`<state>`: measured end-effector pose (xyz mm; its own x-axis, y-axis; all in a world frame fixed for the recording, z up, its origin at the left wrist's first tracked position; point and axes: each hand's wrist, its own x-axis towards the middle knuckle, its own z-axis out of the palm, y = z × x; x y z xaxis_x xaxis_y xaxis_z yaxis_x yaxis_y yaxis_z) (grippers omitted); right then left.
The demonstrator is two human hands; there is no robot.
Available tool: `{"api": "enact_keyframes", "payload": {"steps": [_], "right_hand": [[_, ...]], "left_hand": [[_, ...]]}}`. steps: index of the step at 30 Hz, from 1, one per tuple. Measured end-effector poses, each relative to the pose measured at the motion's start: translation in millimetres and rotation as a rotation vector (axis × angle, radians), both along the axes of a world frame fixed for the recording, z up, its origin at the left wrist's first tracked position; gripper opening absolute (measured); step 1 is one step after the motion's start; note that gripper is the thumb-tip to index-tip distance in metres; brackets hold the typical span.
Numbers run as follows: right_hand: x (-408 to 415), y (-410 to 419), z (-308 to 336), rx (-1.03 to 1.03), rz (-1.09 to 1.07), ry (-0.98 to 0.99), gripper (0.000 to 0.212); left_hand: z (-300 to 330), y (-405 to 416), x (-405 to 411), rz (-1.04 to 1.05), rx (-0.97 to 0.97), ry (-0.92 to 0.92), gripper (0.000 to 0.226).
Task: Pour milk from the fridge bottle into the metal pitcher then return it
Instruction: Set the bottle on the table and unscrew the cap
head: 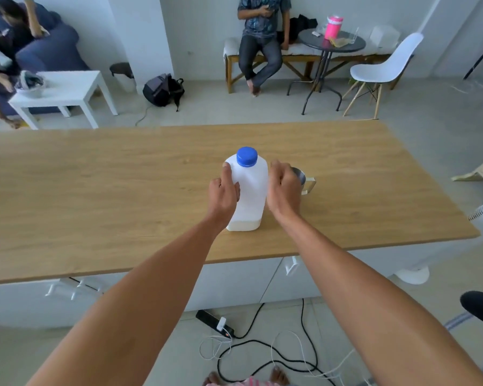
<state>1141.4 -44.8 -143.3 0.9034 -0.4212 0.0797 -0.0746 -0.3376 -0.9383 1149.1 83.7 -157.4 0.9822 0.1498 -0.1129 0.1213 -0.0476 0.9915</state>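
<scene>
Upright bottle (248, 190) (capped) between hands

I stand in a home, in an open living room with a kitchen island. My wooden table (95, 196) at the centre of the frame tops white cabinets (234, 282) with handles. At upper left a person lies on a blue sofa (53, 51) behind a white side table (67, 87). At the top middle another person sits on a cushioned wooden bench (304, 55), with a round metal café table (331, 41) and a white chair (385, 68) at upper right. A backpack (162, 89) leans on the floor by the wall, and a power strip (214, 324) with tangled cables lies at bottom centre.
</scene>
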Motion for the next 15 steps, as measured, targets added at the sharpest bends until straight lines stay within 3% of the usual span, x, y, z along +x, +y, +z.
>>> {"api": "enact_keyframes", "payload": {"steps": [2,6,8,15], "right_hand": [[15.5,2.8,30.5,-0.294,0.065,-0.090,0.041],[39.3,19.5,70.0,-0.928,0.286,0.103,0.054],[41.3,29.7,67.4,-1.158,0.301,0.091,0.049],[54.4,24.6,62.4,-1.381,0.400,-0.145,0.036]], "left_hand": [[-3.1,-2.9,-1.5,0.056,-0.008,0.005,0.068],[-5.7,-14.9,-0.6,0.168,-0.086,-0.025,0.035],[-6.3,-21.7,0.4,0.225,-0.099,-0.028,0.036],[-6.7,-28.2,8.1,0.355,-0.133,-0.012,0.043]]}}
